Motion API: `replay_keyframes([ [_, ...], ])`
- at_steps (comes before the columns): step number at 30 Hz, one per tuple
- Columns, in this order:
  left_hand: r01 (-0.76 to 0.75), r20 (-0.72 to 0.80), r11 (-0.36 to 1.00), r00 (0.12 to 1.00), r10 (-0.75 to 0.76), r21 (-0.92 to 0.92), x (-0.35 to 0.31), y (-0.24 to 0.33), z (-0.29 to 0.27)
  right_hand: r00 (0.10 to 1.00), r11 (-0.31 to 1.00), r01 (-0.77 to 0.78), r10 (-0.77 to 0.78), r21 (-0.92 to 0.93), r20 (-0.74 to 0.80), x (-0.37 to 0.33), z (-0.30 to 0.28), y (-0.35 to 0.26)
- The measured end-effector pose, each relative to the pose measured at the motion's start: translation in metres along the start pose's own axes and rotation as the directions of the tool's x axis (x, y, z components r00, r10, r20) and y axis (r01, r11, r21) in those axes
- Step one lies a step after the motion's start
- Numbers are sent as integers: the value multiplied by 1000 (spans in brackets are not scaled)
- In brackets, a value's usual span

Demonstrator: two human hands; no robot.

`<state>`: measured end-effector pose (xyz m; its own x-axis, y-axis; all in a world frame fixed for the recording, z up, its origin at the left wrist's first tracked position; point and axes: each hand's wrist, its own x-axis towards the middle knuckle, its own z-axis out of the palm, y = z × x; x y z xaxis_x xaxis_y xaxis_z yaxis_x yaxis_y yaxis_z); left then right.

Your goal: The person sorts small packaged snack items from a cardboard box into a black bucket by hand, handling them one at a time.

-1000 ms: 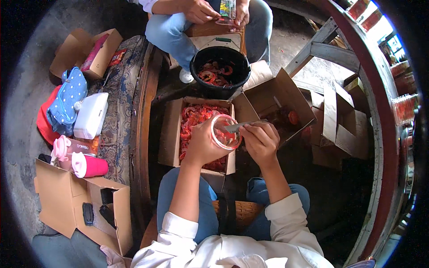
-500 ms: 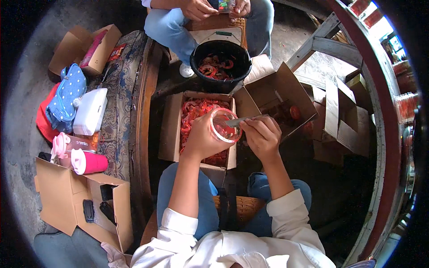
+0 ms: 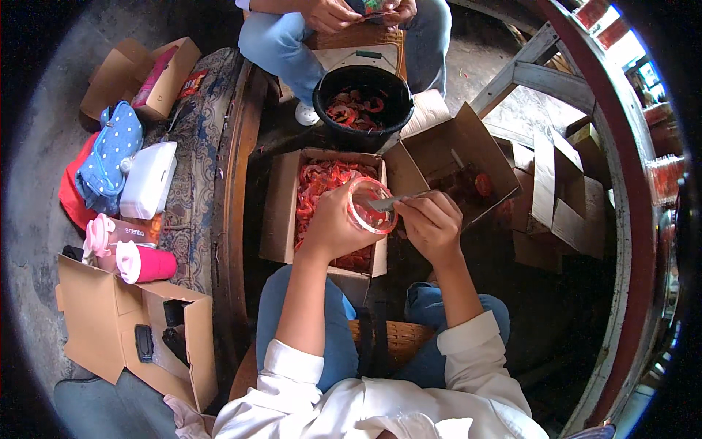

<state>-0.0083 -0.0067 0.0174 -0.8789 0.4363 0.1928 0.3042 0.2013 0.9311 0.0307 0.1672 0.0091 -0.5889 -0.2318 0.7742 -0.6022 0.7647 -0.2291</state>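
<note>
My left hand (image 3: 335, 223) is wrapped round a clear plastic cup (image 3: 375, 225) with a red rim, its mouth tilted up toward me. Pinched in my right hand (image 3: 431, 225) is a knife (image 3: 385, 204) with a flat grey blade, which reaches over the rim into the mouth of the cup. Whether the tip touches the inner wall, I cannot tell. Below both hands stands an open cardboard box (image 3: 278, 212) filled with red plastic scraps (image 3: 322, 174), partly hidden by my left hand and the cup.
Beyond the box stands a black bucket (image 3: 360, 137) of red scraps. Another person's hands (image 3: 333, 13) hold a small clear item. An open carton (image 3: 479, 143) with clear and red pieces lies to the right. Tumblers (image 3: 155, 263), bags and boxes line the left bench.
The knife blade and cup have shifted very slightly. Across from me, the other person's small item has tilted in their hands.
</note>
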Motion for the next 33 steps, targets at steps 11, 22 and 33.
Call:
replay_keyframes([
  [11, -41, 40, 999, 998, 40, 35, 1, 3, 2, 1000, 1000, -12, 12, -1, 1, -2, 4, -2],
  [22, -142, -101, 971, 987, 124, -193, 0, -9, -1, 755, 750, -559, 636, 353, -158, 2, 0, 2],
  [33, -105, -102, 990, 990, 96, -91, -2, -17, -2, 623, 553, -645, 780, 527, -56, -9, 11, -11],
])
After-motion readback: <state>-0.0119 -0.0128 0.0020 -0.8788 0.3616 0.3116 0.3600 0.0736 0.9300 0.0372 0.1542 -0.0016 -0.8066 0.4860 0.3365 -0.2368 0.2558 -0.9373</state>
